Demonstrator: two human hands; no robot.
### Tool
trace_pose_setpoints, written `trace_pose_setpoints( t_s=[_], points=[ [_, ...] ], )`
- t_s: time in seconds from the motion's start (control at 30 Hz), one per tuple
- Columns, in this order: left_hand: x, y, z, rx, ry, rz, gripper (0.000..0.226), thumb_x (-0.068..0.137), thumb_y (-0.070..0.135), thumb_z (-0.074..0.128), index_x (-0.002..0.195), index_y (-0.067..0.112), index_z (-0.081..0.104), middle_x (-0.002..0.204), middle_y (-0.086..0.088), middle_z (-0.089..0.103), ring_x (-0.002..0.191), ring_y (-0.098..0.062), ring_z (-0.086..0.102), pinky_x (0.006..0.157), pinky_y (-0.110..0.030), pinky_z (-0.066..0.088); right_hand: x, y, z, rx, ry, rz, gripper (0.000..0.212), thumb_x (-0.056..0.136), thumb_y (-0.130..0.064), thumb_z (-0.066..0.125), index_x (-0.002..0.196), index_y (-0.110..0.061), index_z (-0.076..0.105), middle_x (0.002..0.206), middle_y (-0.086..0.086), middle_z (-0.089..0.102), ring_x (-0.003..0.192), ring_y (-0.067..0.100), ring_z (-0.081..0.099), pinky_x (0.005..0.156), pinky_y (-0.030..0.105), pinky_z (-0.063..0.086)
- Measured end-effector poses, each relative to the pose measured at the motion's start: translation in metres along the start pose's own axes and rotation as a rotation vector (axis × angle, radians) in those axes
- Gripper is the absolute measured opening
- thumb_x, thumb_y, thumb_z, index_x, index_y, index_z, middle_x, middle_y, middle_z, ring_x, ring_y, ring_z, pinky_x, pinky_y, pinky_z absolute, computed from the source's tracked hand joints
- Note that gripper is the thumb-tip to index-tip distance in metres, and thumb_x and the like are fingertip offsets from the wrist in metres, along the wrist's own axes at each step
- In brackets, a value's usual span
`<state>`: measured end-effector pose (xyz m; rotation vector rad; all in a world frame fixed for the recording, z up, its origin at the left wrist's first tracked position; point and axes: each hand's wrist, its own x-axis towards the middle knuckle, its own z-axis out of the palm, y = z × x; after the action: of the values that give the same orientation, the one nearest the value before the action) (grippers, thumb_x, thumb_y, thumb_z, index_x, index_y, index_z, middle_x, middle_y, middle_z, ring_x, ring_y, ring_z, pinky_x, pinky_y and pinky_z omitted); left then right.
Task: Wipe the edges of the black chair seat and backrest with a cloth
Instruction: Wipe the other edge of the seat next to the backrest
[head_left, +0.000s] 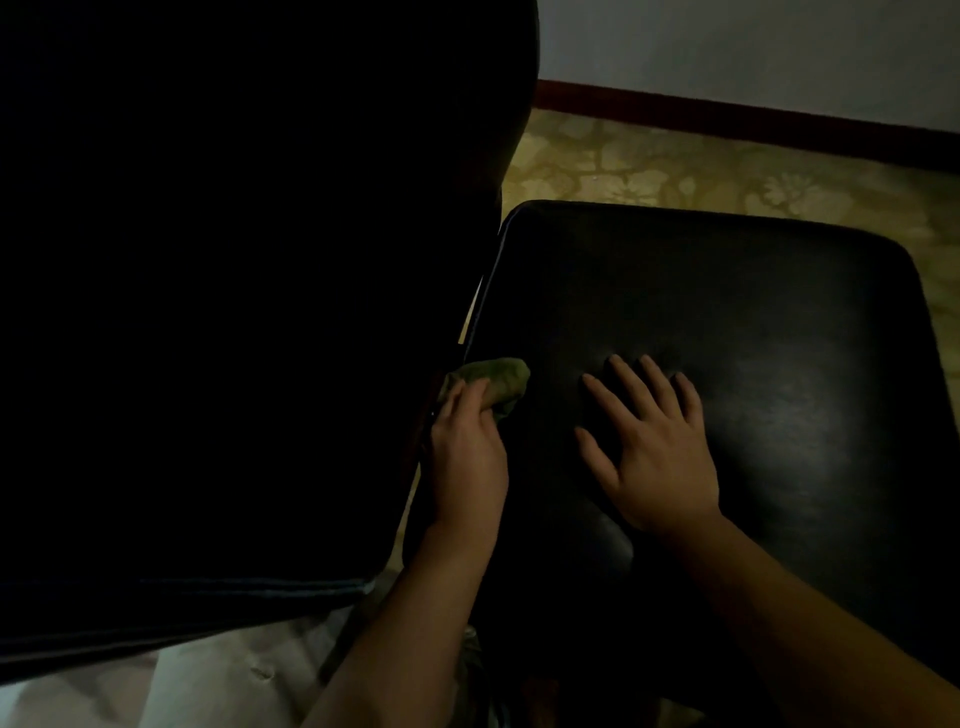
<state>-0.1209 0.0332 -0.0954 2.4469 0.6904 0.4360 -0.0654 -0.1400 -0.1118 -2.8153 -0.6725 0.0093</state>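
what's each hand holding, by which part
The left hand grips the green cloth by its near end; the right hand lies flat on the seat, holding nothing.

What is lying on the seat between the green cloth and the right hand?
Nothing: the head view shows only bare black seat between the green cloth, gripped by the left hand, and the right hand, which lies flat.

Left hand (467, 452) and right hand (660, 452): both bare, forearms bare to the frame edge. Pale whitish fabric (208, 686) at bottom left, possibly the person's clothing; can't tell.
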Motion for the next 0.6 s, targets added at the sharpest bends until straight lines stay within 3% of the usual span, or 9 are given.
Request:
trace_pose_setpoints(
  t_s=[0.13, 0.27, 0.47, 0.6],
  points=[
    [0.021, 0.009, 0.01, 0.0, 0.009, -0.009, 0.024, 0.097, 0.006, 0.054, 0.115, 0.016, 0.066, 0.121, -0.004, 0.066, 0.112, -0.021, 0.063, 0.097, -0.037, 0.052, 0.0, 0.0, 0.003, -0.013, 0.018, -0.014, 0.063, 0.096, -0.063, 0.025, 0.147, -0.031, 0.043, 0.157, 0.005, 0.035, 0.148, 0.028, 0.023, 0.119, 0.055, 0.016],
    [0.039, 0.02, 0.017, -0.035, 0.01, 0.009, 0.024, 0.097, 0.004, 0.053, 0.114, 0.013, 0.067, 0.121, -0.005, 0.067, 0.113, -0.021, 0.064, 0.097, -0.029, 0.049, 0.0, -0.001, 0.003, 0.007, 0.036, -0.01, 0.06, 0.095, -0.061, 0.03, 0.145, -0.031, 0.045, 0.156, 0.005, 0.038, 0.147, 0.028, 0.026, 0.119, 0.055, 0.016],
    [0.012, 0.011, 0.007, 0.018, -0.023, 0.006, 0.03, 0.097, 0.006, 0.055, 0.125, 0.014, 0.063, 0.13, -0.008, 0.063, 0.119, -0.024, 0.06, 0.097, -0.027, 0.046, 0.0, -0.001, 0.001, 0.017, 0.037, -0.005, 0.061, 0.095, -0.062, 0.03, 0.145, -0.031, 0.045, 0.156, 0.004, 0.037, 0.147, 0.027, 0.025, 0.118, 0.055, 0.017],
    [0.01, 0.009, 0.008, 0.008, -0.016, 0.037, 0.028, 0.096, 0.001, 0.056, 0.121, 0.01, 0.066, 0.128, -0.009, 0.064, 0.121, -0.026, 0.06, 0.101, -0.027, 0.042, 0.001, 0.0, 0.001, 0.015, 0.017, -0.003, 0.062, 0.095, -0.065, 0.026, 0.146, -0.033, 0.042, 0.157, 0.003, 0.035, 0.148, 0.026, 0.023, 0.119, 0.055, 0.016]
  ],
)
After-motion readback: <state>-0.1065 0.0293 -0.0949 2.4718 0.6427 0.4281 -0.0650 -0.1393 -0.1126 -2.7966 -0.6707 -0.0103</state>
